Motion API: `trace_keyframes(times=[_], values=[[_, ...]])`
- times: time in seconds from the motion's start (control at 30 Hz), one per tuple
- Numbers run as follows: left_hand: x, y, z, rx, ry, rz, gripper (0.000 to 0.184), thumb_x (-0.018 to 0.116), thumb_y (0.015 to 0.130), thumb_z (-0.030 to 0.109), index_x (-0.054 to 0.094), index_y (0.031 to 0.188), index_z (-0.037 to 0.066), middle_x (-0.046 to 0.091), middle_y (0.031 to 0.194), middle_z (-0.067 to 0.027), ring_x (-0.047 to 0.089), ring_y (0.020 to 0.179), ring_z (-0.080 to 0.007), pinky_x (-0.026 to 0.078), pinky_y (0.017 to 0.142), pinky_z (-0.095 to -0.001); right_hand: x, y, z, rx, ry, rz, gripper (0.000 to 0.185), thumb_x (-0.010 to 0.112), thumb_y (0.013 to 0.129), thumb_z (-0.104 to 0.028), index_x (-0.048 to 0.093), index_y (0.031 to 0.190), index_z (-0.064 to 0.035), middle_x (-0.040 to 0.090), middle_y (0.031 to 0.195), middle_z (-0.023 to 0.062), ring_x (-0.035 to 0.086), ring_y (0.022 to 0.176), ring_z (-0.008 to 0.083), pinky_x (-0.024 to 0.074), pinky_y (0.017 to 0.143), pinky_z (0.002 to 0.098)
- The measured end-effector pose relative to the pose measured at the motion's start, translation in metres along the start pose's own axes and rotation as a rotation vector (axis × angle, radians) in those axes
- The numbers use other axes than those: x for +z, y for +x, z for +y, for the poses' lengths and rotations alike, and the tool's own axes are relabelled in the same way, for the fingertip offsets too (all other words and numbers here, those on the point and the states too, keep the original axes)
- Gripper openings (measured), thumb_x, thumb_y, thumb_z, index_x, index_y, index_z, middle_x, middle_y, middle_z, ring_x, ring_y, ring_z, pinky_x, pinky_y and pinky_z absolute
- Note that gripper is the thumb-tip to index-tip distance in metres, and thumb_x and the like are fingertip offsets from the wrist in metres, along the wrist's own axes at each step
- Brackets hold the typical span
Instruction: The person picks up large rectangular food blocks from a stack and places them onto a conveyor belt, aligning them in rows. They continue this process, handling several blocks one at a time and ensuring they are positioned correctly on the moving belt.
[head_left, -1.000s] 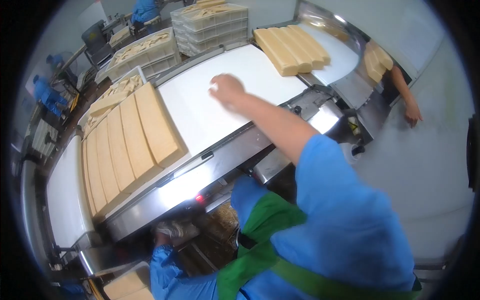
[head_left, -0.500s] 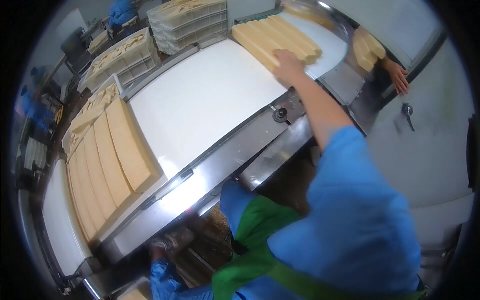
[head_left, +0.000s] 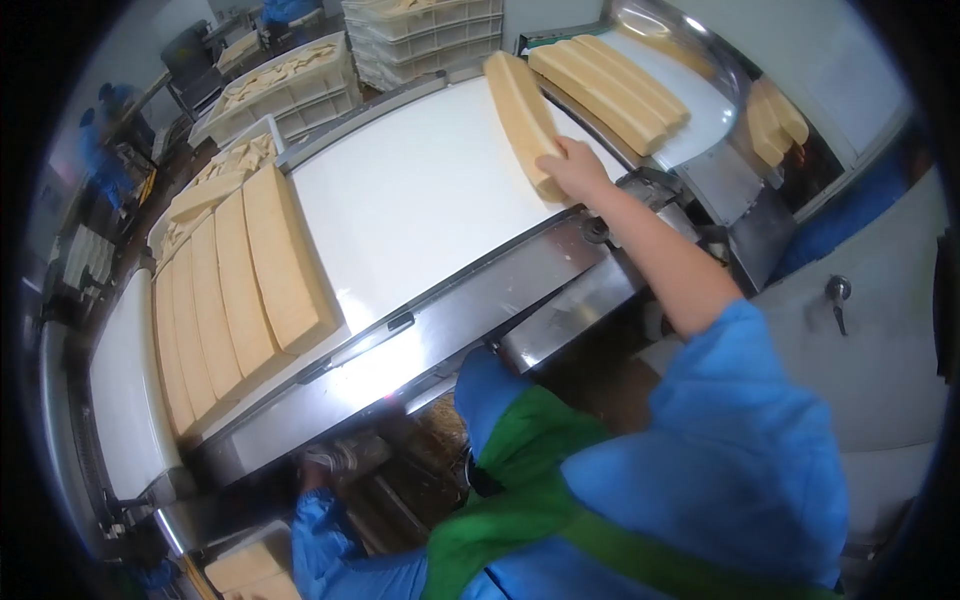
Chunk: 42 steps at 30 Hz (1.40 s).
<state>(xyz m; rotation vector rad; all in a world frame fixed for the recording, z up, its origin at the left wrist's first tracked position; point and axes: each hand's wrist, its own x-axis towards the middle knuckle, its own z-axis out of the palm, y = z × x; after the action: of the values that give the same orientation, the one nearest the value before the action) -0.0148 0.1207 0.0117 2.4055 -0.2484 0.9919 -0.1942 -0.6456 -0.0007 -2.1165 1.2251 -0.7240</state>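
In the head view, my right hand [head_left: 578, 170] is closed around the near end of a long pale-yellow bar [head_left: 520, 115], thumb on top. The bar lies across the white belt [head_left: 410, 190], apart from the other bars. Just beyond it, several joined bars [head_left: 610, 90] rest side by side at the far right end of the conveyor. At the left, a row of several wide, flat-topped bars [head_left: 265, 260] lies close together on the belt. My left hand [head_left: 316, 470] is low beneath the conveyor's front edge, in shadow; its fingers are not clear.
A steel rail [head_left: 430, 345] runs along the conveyor's near side. Crates of cut pieces [head_left: 285, 85] and stacked white crates [head_left: 425, 45] stand behind. More bars [head_left: 775, 125] show at a wall opening on the right. Co-workers in blue [head_left: 95, 150] are far left.
My right hand has closed on one bar and drawn it left onto the white belt, away from the joined bars. A person's hand at the right wall opening is out of sight now.
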Motion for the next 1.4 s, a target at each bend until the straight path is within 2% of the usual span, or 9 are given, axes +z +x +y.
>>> trace_keyframes(times=[0.07,0.27,0.53,0.73,0.87,0.97,1.03,1.3,1.4], values=[[0.042,0.035,0.006,0.237,-0.110,-0.245,0.027,0.051,0.095,0.008,0.053,0.120,-0.002,0.053,0.125,-0.0181,0.051,0.116,-0.0302,0.038,0.100,-0.0376,-0.012,0.003,0.002,0.085,0.273,-0.183,0.043,0.057,0.082,-0.032,0.063,0.110,0.0012,0.065,0.098,0.0233,0.062,0.098,0.0344,0.0492,0.083,0.0390],[0.121,0.055,0.161,0.422,-0.387,-0.498,0.024,0.058,0.081,-0.002,0.058,0.105,0.001,0.054,0.121,-0.0168,0.052,0.113,-0.0317,0.039,0.097,-0.0384,-0.071,0.068,0.104,-0.165,-0.631,0.375,0.049,0.058,0.082,-0.035,0.058,0.112,0.0036,0.063,0.111,0.0190,0.056,0.108,0.0332,0.0423,0.092,0.0414],[0.188,0.055,0.260,0.560,-0.423,-0.605,0.023,0.063,0.080,0.002,0.059,0.103,0.000,0.057,0.116,-0.0184,0.053,0.111,-0.0353,0.040,0.097,-0.0402,-0.055,0.059,0.048,0.151,-0.889,0.139,0.070,0.068,0.071,-0.049,0.055,0.119,-0.0008,0.060,0.113,0.0181,0.052,0.115,0.0307,0.0409,0.098,0.0401],[0.262,0.076,0.302,0.620,-0.382,-0.647,0.036,0.063,0.084,0.016,0.057,0.117,0.001,0.053,0.126,-0.0200,0.050,0.117,-0.0373,0.039,0.100,-0.0418,-0.030,0.040,0.026,0.056,-0.477,0.213,0.066,0.070,0.070,-0.047,0.058,0.115,-0.0003,0.063,0.109,0.0215,0.062,0.103,0.0310,0.0479,0.090,0.0374],[0.296,0.084,0.297,0.657,-0.181,-0.687,0.046,0.059,0.088,0.025,0.051,0.128,0.004,0.047,0.135,-0.0206,0.046,0.123,-0.0350,0.037,0.102,-0.0432,-0.042,0.033,0.017,0.288,0.418,-0.230,0.048,0.059,0.082,-0.041,0.067,0.093,0.0048,0.067,0.094,0.0206,0.065,0.088,0.0333,0.0507,0.081,0.0391],[0.295,0.082,0.298,0.643,-0.079,-0.684,0.053,0.057,0.088,0.031,0.047,0.134,0.006,0.042,0.140,-0.0183,0.041,0.128,-0.0334,0.031,0.106,-0.0435,-0.068,0.068,0.072,-0.281,-0.368,0.169,0.044,0.056,0.086,-0.039,0.066,0.090,0.0031,0.066,0.096,0.0179,0.062,0.094,0.0325,0.0481,0.086,0.0422],[0.293,0.081,0.295,0.634,-0.053,-0.697,0.056,0.056,0.088,0.034,0.045,0.136,0.007,0.040,0.142,-0.0166,0.038,0.131,-0.0315,0.028,0.107,-0.0434,-0.084,0.079,0.087,-0.098,-0.752,0.326,0.047,0.059,0.083,-0.043,0.065,0.095,0.0016,0.063,0.103,0.0199,0.059,0.102,0.0333,0.0462,0.091,0.0425],[0.292,0.082,0.292,0.579,-0.030,-0.720,0.059,0.058,0.084,0.032,0.044,0.137,0.011,0.039,0.144,-0.0129,0.032,0.136,-0.0302,0.023,0.111,-0.0490,-0.086,0.070,0.063,0.272,0.143,0.099,0.064,0.063,0.077,-0.046,0.060,0.113,0.0061,0.061,0.113,0.0262,0.062,0.097,0.0355,0.0485,0.084,0.0406],[0.293,0.083,0.288,0.575,-0.024,-0.725,0.060,0.059,0.083,0.031,0.044,0.137,0.011,0.039,0.145,-0.0128,0.032,0.136,-0.0300,0.023,0.111,-0.0489,-0.123,0.083,0.079,0.202,-0.167,0.019,0.062,0.062,0.078,-0.048,0.061,0.113,0.0034,0.061,0.116,0.0249,0.063,0.097,0.0351,0.0492,0.083,0.0412]])
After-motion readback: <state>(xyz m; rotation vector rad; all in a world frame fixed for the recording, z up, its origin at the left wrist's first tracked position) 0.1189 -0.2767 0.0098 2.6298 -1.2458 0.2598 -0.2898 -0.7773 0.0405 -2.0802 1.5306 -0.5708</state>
